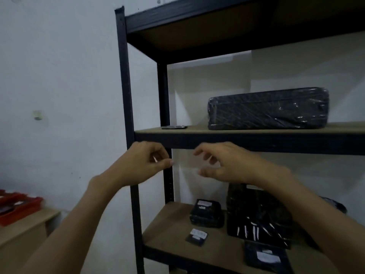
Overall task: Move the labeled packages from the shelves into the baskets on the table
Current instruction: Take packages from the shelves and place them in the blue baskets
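Since nothing is seen held in either hand, a reach toward the shelves is judged to be the step in hand. The left hand and the right hand are raised side by side, apart, fingers loosely curled and empty, in front of the dark rail of the middle shelf. On that shelf a large wrapped package is laid lengthwise, with a thin flat packet near the left post. On the lower shelf a small labeled box, a tall black package and two labeled packets are seen. A red basket is set on the table, well apart to the left. Next, one package must be chosen, gripped and carried left; both hands would likely be needed for the large one. The fingers are smeared by blur, the labels cannot be read, the basket is cut off by the frame edge, and part of the lower shelf is hidden behind the right forearm
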Available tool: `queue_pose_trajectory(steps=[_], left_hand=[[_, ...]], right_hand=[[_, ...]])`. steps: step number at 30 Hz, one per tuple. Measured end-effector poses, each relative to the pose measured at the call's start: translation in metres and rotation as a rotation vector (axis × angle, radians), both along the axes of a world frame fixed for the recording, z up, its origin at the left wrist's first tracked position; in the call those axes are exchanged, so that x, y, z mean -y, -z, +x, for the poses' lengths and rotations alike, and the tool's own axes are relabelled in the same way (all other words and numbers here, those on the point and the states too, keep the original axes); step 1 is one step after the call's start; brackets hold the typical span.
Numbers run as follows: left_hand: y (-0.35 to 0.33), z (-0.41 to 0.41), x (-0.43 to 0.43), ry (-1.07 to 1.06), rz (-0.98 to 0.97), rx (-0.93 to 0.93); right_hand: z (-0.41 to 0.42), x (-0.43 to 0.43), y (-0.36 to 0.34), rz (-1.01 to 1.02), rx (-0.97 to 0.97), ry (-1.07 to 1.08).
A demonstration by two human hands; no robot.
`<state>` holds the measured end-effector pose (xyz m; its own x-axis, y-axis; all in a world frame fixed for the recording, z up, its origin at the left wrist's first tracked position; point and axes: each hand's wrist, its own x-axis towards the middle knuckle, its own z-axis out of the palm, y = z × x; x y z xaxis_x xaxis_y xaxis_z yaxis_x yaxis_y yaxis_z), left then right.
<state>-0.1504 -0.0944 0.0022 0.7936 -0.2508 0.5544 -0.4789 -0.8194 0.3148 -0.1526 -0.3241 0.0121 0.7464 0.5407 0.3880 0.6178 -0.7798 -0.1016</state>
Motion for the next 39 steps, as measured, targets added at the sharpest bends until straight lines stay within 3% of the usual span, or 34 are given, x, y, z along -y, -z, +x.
queue_pose_trajectory(steps=[6,13,16,20,27,32,36,39], left_hand=[[-0.035,0.068,-0.007,0.017,-0.048,0.091],[-0.058,0.161,-0.016,-0.064,-0.081,0.143],[-0.068,0.211,-0.019,-0.144,-0.086,0.015],[-0.08,0.265,-0.018,-0.299,0.062,-0.198],[-0.087,0.3,-0.011,-0.433,0.231,-0.388],[-0.09,0.297,-0.013,-0.344,0.029,-0.442],[-0.088,0.28,-0.014,-0.136,-0.289,-0.313],[-0.082,0.267,-0.018,-0.011,-0.408,-0.229]], right_hand=[[0.059,-0.017,-0.027,0.06,0.186,-0.02],[0.132,-0.026,-0.022,-0.091,0.352,0.247],[0.139,-0.029,-0.009,-0.098,0.486,0.31],[0.148,-0.032,0.001,-0.029,0.621,0.339],[0.15,-0.033,0.005,-0.024,0.631,0.357],[0.15,-0.033,0.005,-0.02,0.65,0.363],[0.151,-0.034,0.007,-0.013,0.674,0.382],[0.152,-0.034,0.009,-0.009,0.694,0.39]])
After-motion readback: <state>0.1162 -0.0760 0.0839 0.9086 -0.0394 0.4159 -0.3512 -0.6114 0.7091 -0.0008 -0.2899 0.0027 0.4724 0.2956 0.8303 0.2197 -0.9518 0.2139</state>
